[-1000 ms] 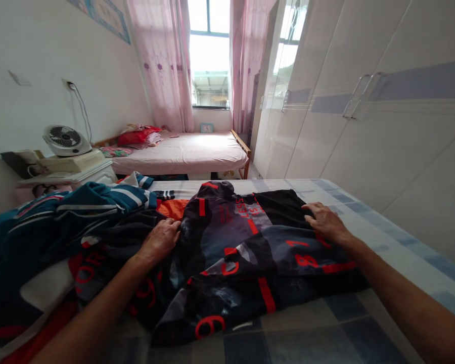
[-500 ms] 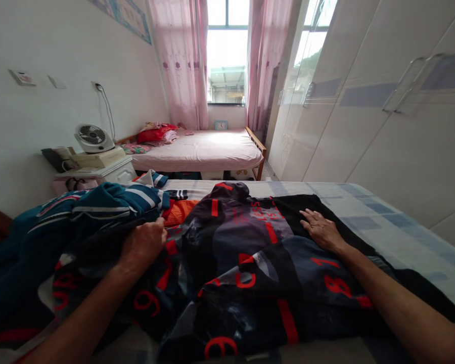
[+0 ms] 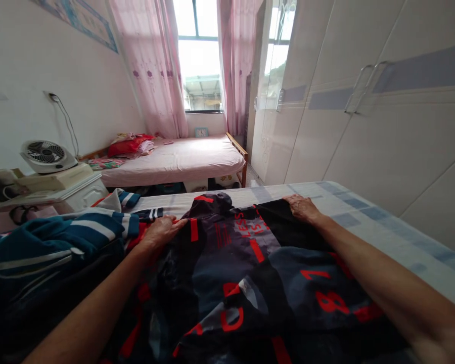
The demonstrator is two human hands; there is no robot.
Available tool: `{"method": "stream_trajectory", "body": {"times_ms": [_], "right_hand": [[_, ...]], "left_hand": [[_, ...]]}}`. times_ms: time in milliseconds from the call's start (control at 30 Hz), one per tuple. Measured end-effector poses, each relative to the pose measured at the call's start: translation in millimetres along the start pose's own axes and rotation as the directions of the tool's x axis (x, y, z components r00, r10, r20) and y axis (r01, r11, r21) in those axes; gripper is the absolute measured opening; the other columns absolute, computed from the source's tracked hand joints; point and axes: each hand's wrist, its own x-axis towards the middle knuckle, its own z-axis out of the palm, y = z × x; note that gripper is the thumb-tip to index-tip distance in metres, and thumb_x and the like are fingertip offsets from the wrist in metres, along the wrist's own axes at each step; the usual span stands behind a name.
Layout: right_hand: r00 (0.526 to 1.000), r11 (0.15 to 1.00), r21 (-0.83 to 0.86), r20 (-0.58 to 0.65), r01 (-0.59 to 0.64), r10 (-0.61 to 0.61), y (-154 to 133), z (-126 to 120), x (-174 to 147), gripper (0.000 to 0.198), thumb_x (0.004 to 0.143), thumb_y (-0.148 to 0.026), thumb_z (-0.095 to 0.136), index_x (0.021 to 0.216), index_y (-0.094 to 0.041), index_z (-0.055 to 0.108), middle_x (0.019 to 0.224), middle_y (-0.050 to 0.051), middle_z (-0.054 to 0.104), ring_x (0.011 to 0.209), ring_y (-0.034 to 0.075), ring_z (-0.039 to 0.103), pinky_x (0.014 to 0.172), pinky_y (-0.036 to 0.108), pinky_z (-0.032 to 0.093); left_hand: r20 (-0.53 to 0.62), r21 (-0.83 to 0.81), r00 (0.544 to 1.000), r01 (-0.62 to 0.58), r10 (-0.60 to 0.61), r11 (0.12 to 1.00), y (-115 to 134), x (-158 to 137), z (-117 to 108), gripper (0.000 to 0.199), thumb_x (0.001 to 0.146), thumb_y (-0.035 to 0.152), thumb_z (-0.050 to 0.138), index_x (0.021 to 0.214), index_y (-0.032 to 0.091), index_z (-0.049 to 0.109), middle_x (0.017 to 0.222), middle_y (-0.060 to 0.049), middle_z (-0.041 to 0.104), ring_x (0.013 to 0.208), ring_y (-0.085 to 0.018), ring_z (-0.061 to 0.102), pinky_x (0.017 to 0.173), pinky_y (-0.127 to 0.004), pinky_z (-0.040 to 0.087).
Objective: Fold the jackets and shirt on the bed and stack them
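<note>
A dark jacket [image 3: 227, 273] in black and grey, with red letters, numbers and stripes, lies spread on the bed in front of me. Its bunched collar [image 3: 212, 203] is at the far side. My left hand [image 3: 162, 231] rests on the jacket's left part below the collar, its fingers stretched toward the middle. At the far right edge, my right hand [image 3: 302, 207] lies over the black cloth with fingers extended. Teal clothing with white stripes [image 3: 87, 227] is heaped beside my left forearm.
The near bed's checked sheet [image 3: 367, 222] extends to the right. Beyond it stands a second bed with a pink sheet [image 3: 185, 156] under a curtained window. A small fan [image 3: 47, 154] sits on a cabinet at the left. White wardrobe doors [image 3: 394, 136] line the right side.
My left hand has gone from a closed grip on the cloth to stretched fingers nearer the collar. My right hand has moved to the far edge. The view has turned slightly right.
</note>
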Motion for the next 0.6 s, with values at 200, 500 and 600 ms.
{"method": "stream_trajectory", "body": {"times_ms": [200,500,600], "right_hand": [[1.0,1.0,-0.017,0.005,-0.006,0.006,10.0,18.2,23.0,0.055,0.076,-0.004,0.038,0.125,-0.024,0.053,0.133,0.008,0.052,0.124,0.027,0.041,0.093,0.047,0.035],[0.965,0.999,-0.031,-0.261,-0.031,0.022,20.0,-30.1,-6.9,0.027,0.077,-0.017,0.043,0.098,-0.018,0.06,0.106,0.011,0.061,0.105,0.027,0.046,0.087,0.041,0.03],[0.901,1.0,-0.024,-0.435,0.0,-0.01,34.6,-39.6,-49.4,0.019,0.078,-0.02,0.045,0.091,-0.018,0.059,0.098,0.01,0.061,0.098,0.026,0.048,0.084,0.039,0.029]], "left_hand": [[0.211,-0.484,0.975,0.161,-0.064,0.86,3.8,23.0,20.9,0.046,0.058,0.057,0.067,0.072,0.013,0.066,0.066,-0.009,0.07,0.068,-0.026,0.067,0.053,-0.029,0.05],[0.224,-0.857,0.966,0.134,0.126,0.497,29.3,-12.3,-14.6,0.034,0.063,0.03,0.074,0.093,0.017,0.067,0.076,-0.002,0.073,0.066,-0.017,0.067,0.064,-0.027,0.055],[0.112,-0.833,0.937,-0.093,0.33,0.545,22.6,-42.2,-22.7,0.024,0.068,0.026,0.07,0.09,0.016,0.07,0.086,-0.003,0.073,0.081,-0.018,0.066,0.078,-0.028,0.053]]}}
